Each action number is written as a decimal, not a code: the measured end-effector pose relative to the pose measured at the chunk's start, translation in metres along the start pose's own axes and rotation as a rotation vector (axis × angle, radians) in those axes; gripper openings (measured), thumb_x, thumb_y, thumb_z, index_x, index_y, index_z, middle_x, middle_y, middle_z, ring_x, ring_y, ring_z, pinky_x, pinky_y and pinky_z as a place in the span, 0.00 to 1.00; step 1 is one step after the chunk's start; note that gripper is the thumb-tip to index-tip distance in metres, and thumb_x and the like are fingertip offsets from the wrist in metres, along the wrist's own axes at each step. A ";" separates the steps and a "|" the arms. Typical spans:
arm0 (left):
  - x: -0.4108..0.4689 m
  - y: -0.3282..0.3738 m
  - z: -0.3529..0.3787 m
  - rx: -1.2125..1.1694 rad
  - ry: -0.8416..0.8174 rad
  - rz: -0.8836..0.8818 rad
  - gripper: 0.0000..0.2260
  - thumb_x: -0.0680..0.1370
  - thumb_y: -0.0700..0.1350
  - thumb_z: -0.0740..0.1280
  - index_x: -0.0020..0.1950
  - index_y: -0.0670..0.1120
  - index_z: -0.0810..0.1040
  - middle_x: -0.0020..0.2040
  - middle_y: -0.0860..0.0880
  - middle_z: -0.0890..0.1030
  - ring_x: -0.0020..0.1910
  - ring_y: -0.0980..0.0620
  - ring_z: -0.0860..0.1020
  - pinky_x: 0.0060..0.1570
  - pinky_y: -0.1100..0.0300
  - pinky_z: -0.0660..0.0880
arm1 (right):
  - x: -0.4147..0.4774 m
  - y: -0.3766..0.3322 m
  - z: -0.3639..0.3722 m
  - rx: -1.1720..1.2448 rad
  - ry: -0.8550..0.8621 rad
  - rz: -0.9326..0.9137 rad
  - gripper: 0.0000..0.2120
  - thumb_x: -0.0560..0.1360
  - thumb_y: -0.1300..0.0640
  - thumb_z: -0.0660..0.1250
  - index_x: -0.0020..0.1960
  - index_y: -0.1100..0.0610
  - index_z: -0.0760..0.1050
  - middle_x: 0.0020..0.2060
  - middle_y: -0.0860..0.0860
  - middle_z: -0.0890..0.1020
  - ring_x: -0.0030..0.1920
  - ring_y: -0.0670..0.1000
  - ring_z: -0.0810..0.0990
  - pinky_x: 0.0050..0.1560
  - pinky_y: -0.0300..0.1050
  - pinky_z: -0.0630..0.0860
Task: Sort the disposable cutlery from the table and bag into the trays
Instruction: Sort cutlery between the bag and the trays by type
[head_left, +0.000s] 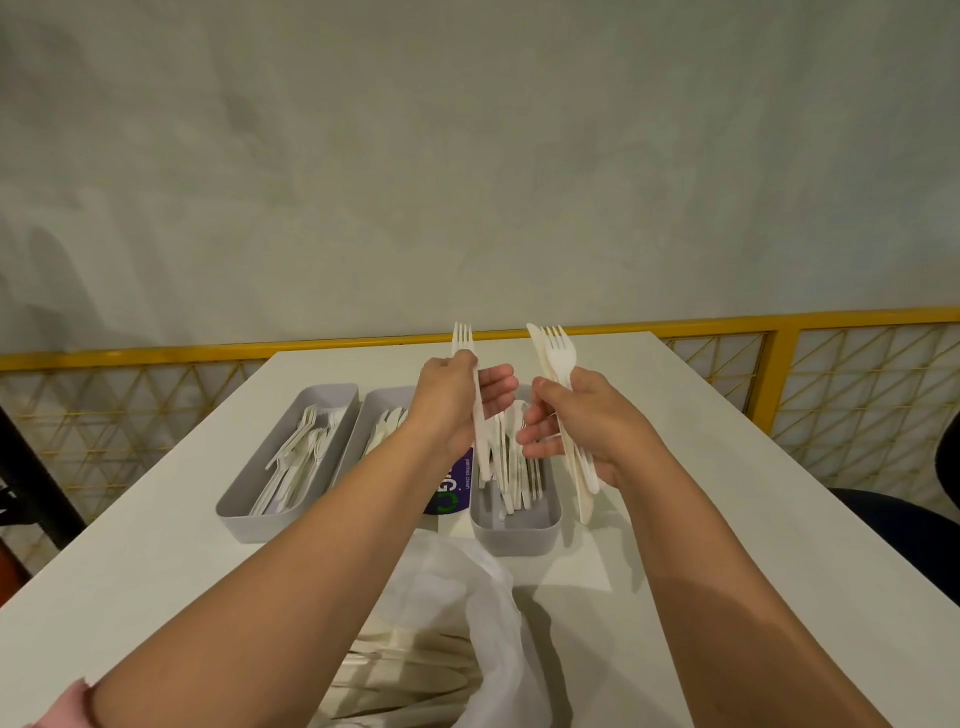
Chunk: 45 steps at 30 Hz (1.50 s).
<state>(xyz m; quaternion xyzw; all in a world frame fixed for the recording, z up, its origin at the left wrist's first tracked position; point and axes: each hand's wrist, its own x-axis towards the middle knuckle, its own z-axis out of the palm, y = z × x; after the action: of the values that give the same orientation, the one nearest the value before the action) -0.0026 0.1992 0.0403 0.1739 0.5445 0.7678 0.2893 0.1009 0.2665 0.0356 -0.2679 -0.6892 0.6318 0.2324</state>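
My left hand (452, 395) holds one white plastic fork (462, 340) upright, tines up, over the trays. My right hand (587, 415) grips a small bunch of white cutlery (553, 353), a fork and a knife showing at the top, handles hanging below the palm. Three grey trays stand in a row on the white table (701, 467): the left tray (244, 499) with forks, the middle tray (374, 405) mostly behind my left forearm, the right tray (519, 535) with more cutlery. A clear plastic bag (467, 623) with cream cutlery lies near me.
A purple-labelled packet (449, 488) sits between the middle and right trays. A yellow-framed mesh railing (779, 374) runs behind and beside the table, with a plain wall beyond. A dark chair (893, 514) is at the right edge.
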 end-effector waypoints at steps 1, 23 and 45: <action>-0.001 0.000 0.001 0.027 -0.001 0.000 0.05 0.81 0.38 0.53 0.56 0.39 0.65 0.35 0.44 0.77 0.26 0.53 0.77 0.28 0.62 0.77 | 0.000 0.001 -0.001 -0.028 0.002 -0.006 0.06 0.81 0.57 0.57 0.46 0.56 0.69 0.32 0.55 0.76 0.25 0.48 0.75 0.25 0.40 0.77; -0.007 -0.003 0.008 0.240 0.004 -0.085 0.11 0.78 0.35 0.58 0.35 0.40 0.72 0.30 0.46 0.70 0.25 0.54 0.64 0.24 0.63 0.63 | 0.002 0.007 0.013 -0.246 -0.038 -0.106 0.11 0.78 0.57 0.59 0.59 0.52 0.70 0.41 0.50 0.77 0.38 0.48 0.74 0.35 0.40 0.69; -0.004 0.002 -0.002 -0.164 0.070 -0.158 0.12 0.82 0.39 0.56 0.40 0.39 0.71 0.32 0.44 0.75 0.33 0.50 0.74 0.41 0.55 0.76 | 0.007 0.020 0.041 -0.248 0.105 -0.241 0.09 0.79 0.52 0.60 0.55 0.56 0.72 0.53 0.55 0.75 0.50 0.51 0.77 0.47 0.42 0.74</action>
<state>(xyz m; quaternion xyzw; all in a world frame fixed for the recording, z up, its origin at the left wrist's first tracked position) -0.0013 0.1944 0.0413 0.0793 0.5014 0.7902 0.3433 0.0703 0.2412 0.0120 -0.2424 -0.7758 0.4947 0.3076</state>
